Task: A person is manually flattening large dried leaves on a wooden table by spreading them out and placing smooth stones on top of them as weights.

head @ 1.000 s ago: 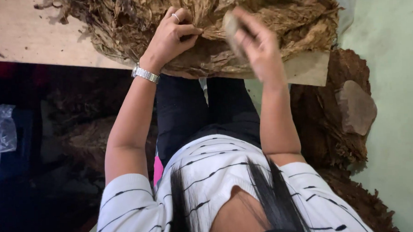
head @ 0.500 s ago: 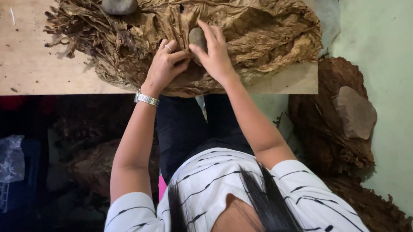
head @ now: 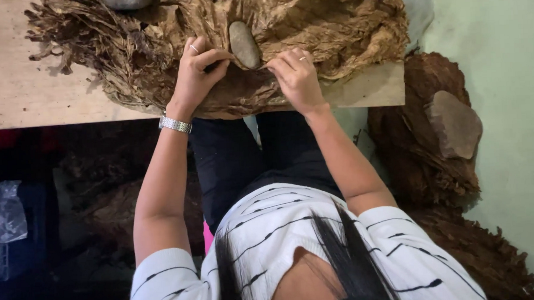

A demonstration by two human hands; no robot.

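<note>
1. Hands work at the near edge of the wooden table (head: 34, 99), on a big heap of dried brown leaves (head: 334, 29).
2. The left hand (head: 196, 72) has its fingers bent and pinches a fold of leaf; a ring is on one finger and a metal watch (head: 175, 124) on the wrist.
3. The right hand (head: 297, 78) also pinches the leaf edge with thumb and fingers, close to the left hand.
4. A smooth grey stone (head: 244, 44) lies on the leaves between the two hands, just beyond the fingertips.
5. A second stone (head: 126, 1) sits at the far edge, partly cut off.
6. Beside the right end of the table another dark leaf pile (head: 421, 150) carries a flat stone (head: 453, 124).
</note>
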